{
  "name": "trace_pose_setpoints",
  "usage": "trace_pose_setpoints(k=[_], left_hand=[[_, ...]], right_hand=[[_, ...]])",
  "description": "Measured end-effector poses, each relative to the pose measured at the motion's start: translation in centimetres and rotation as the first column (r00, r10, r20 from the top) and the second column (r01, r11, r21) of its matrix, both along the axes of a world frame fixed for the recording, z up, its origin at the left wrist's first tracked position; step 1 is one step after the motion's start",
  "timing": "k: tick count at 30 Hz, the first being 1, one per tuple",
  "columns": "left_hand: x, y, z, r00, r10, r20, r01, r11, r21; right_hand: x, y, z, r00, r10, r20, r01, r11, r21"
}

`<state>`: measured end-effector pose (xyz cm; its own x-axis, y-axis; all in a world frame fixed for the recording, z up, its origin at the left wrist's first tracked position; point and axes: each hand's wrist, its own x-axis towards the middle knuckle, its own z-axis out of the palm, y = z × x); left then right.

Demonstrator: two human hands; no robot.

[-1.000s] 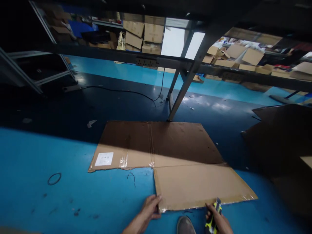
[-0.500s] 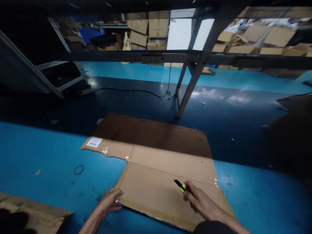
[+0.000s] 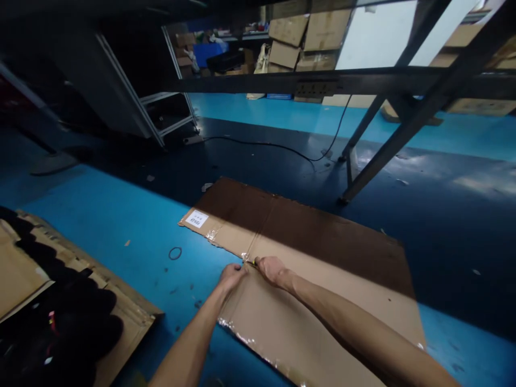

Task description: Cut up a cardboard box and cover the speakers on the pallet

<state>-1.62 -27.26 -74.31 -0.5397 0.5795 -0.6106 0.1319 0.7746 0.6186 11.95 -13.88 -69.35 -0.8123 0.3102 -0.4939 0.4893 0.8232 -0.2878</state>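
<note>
Knife (image 3: 253,263) now nearer illegible label (image 3: 196,219)

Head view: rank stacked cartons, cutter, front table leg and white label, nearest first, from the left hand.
1. Cutter: right side, in the right hand.
2. White label: ahead-left, on the cardboard.
3. Front table leg: ahead-right.
4. Stacked cartons: ahead, at the back.

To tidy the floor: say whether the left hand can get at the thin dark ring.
Probably yes: only blue floor shows between the left hand and the thin dark ring, though that hand touches the flattened cardboard.
</note>
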Motion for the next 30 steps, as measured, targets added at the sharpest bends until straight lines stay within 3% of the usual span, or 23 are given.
trace_pose_setpoints(k=[5, 12, 19, 25, 30], left_hand=[[1.2, 0.4, -0.6, 0.995, -0.089, -0.042, 0.086, 0.995, -0.056], [2.0, 1.1, 0.5, 0.987, -0.132, -0.086, 0.124, 0.987, -0.103], [2.0, 1.9, 1.2, 0.977, -0.191, -0.091, 0.174, 0.971, -0.167], [3.8, 1.4, 2.0, 0.983, -0.169, -0.073, 0.149, 0.963, -0.224], [4.3, 0.9, 1.3, 0.991, -0.124, -0.051, 0.109, 0.966, -0.233]], right_hand=[[-0.7, -0.8, 0.2, 0.997, 0.045, 0.055, -0.047, 0.998, 0.045], [-1.9, -1.2, 0.3, 0.993, 0.096, 0.073, -0.102, 0.992, 0.075], [-0.9, -0.4, 0.6, 0.992, 0.078, 0.104, -0.087, 0.993, 0.083], [0.3, -1.2, 0.4, 0.980, 0.118, 0.160, -0.129, 0.990, 0.062], [1.3, -1.1, -0.9, 0.975, 0.168, 0.145, -0.174, 0.984, 0.030]])
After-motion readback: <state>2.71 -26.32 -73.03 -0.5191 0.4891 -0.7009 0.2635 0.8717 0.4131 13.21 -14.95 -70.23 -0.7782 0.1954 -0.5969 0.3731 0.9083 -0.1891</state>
